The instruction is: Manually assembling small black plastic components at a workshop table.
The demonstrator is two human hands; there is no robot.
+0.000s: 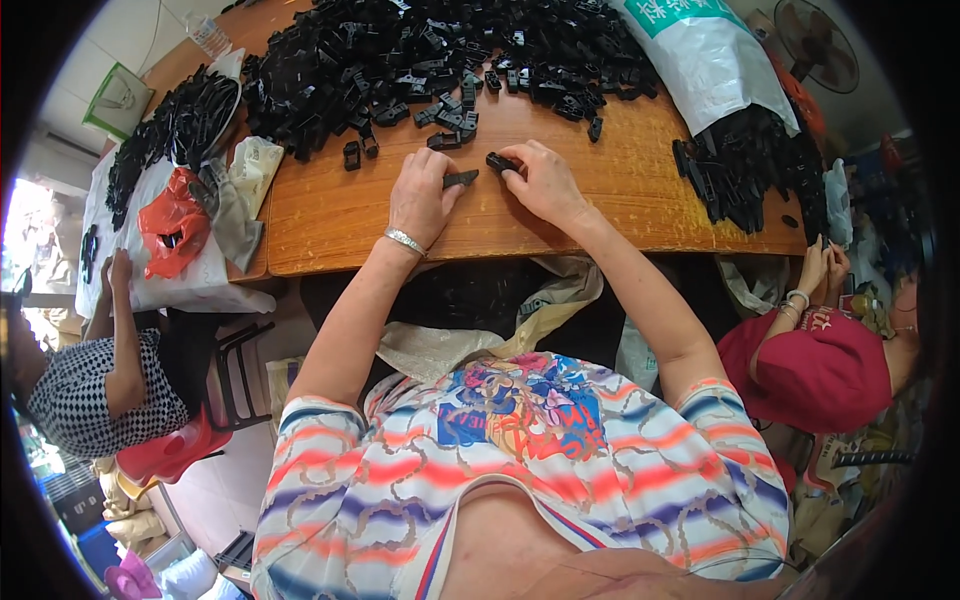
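Note:
Both my hands are over the front part of the brown wooden table (330,225), a short gap between them. Pinched in my left hand (420,195) is a flat, narrow black plastic piece (460,178) that points to the right. My right hand (545,182) grips a small black plastic part (502,162) between thumb and fingers. Just beyond them spreads a large pile of black plastic parts (400,70), with a few loose ones (352,155) at its near edge. My fingers partly cover both held pieces, so their exact kind cannot be made out.
At the right, a white sack (705,65) spills long black pieces (745,165) onto the table. A red plastic bag (175,225) and more black strips (185,120) lie on the left. Co-workers sit on both sides, one in checks (105,380), one in dark red (825,365).

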